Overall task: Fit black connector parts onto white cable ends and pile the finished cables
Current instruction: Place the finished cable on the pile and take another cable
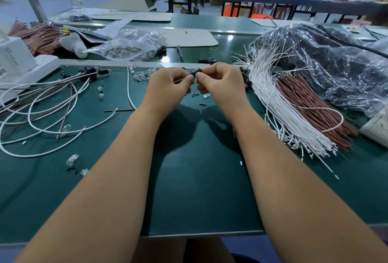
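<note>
Green counter [199,189], spanning the whole foreground beneath both forearms and extending beyond the hands to a raised strip. Right of the hands, a crumpled clear plastic bag [327,57] over dark contents, the bulkiest item on the counter. Lying against its near side, a fanned bundle of white cables [279,111], with a bundle of reddish-brown cables [302,103] just beside it on the far right; both bundles run from near the right hand toward the counter's near-right area. Left of the hands, a loose pile of looped white cables [42,115], several ending in black connector parts, lying close to the base of a white machine [19,63] at the left edge. Beyond the hands, on the far side of the raised strip, a clear bag of small glass bulbs [130,46], and a dark pen [180,52] to its right. Between the bag and the left hand, loose clear bulbs [140,75] scattered on the counter.

At centre, the left hand [168,88] and right hand [220,84] meet, fingers curled, thumb tips nearly touching. Together they pinch a small black connector part [195,72], held above the counter between the fingertips. A thin cable end shows at the left hand's fingers; whether it already sits inside the connector cannot be told. Small black fragments [196,95] lie on the counter just below the hands.
</note>
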The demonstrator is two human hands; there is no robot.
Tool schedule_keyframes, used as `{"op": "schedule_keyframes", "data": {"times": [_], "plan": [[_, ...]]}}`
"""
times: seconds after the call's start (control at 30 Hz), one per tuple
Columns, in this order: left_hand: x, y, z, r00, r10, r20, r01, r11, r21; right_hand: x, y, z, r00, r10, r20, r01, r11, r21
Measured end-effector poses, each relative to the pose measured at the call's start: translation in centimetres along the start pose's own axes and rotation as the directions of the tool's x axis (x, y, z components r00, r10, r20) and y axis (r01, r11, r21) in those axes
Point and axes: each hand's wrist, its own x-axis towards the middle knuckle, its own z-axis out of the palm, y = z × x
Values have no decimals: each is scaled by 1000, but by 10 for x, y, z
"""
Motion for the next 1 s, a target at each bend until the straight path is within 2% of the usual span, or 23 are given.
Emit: {"op": "schedule_keyframes", "data": {"times": [0.13, 0.4, 0.5, 0.63, 0.73, 0.8, 0.93, 0.97, 1.0], "plan": [[0, 1, -2, 999, 22, -39, -20, 999, 51, 1, 2, 1, 999, -30, -21, 29, 999, -44], [2, 0, -7, 993, -28, 116, 34, 998, -44, 2, 6, -3, 999, -31, 9, 32, 998, -53], [3, -2, -7, 993, -40, 110, 49, 996, -75, 3, 6, -5, 999, -37, -1, 37, 997, -68], [4, -6, -3, 989, -144, 42, 149, 977, -152, 6, 8, -10, 998, -52, -39, 37, 951, -307], [5, -10, -3, 982, -187, 11, 186, 973, -135, 4, 10, -13, 994, -27, 109, 87, 801, -592], [4, -11, -4, 983, -183, -4, 181, 974, -136, 2, 12, -12, 979, 12, 206, 141, 687, -712], [2, -9, -3, 987, -162, 7, 161, 971, -177, 4, 14, -11, 974, 6, 228, 179, 600, -780], [2, -9, -4, 986, -166, 18, 166, 967, -194, 4, 14, -11, 976, 4, 217, 167, 622, -765], [3, -9, -4, 984, -173, 34, 176, 962, -211, 5, 13, -10, 982, 0, 187, 136, 687, -713]]}}
